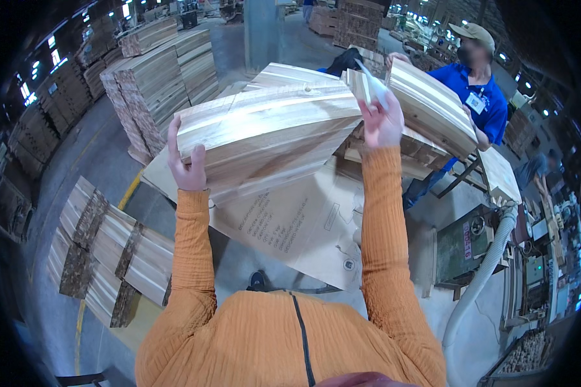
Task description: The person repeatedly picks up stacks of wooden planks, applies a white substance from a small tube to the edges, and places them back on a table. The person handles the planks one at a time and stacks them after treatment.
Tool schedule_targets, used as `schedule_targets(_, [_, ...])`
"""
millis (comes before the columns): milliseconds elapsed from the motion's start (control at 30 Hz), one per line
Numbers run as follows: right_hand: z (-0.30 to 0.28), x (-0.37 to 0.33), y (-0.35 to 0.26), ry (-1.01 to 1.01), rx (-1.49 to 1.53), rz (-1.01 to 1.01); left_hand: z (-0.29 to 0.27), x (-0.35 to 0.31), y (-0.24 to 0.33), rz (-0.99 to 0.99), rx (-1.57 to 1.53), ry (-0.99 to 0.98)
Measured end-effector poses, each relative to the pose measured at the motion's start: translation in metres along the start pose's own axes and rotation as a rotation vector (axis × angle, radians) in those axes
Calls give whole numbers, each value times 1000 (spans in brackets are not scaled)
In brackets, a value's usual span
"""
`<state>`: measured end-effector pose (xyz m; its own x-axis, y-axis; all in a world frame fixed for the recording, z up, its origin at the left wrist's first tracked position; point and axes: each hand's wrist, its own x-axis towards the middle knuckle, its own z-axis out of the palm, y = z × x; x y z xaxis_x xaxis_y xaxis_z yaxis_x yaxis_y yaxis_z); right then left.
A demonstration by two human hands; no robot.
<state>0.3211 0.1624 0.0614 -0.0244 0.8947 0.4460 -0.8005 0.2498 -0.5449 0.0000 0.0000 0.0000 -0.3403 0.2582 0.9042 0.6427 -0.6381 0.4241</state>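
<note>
A pale, striped wooden panel (271,111) is tilted up in front of me, above a cardboard sheet. My left hand (188,169) grips its left end, thumb on the near side and fingers along the edge. By the panel's right corner, my right hand (383,126) is closed on a thin, whitish flat thing (376,89) that points up and away; its kind is unclear. Whether that hand also bears on the panel cannot be made out. Beneath lies the printed cardboard sheet (284,222), partly covered by the wood.
A co-worker in a blue shirt (494,97) holds another wooden panel (426,97) across at the right. Strapped board stacks stand at the left (164,80) and lower left (110,251). A green machine (461,248) with a grey hose (487,264) stands on the right.
</note>
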Motion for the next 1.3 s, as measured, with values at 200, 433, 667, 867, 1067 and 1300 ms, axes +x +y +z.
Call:
schedule_targets(200, [-75,-109,-21,263,118,181,5,10,-4,-42,34,20])
schedule_targets(433, [-206,-256,-33,511,-233,267,16,19,-16,-150,-1,67])
schedule_targets(667, [-246,-319,-27,596,-848,201,16,26,-38,4,136,59])
schedule_targets(867, [-250,-318,-16,518,-1591,19,14,28,-43,-64,-7,81])
schedule_targets(1067, [-260,-332,-15,359,-1821,-116,19,27,-39,-19,120,66])
schedule_targets(1300, [-256,-344,-13,211,-1876,-73,11,19,-21,-165,-80,34])
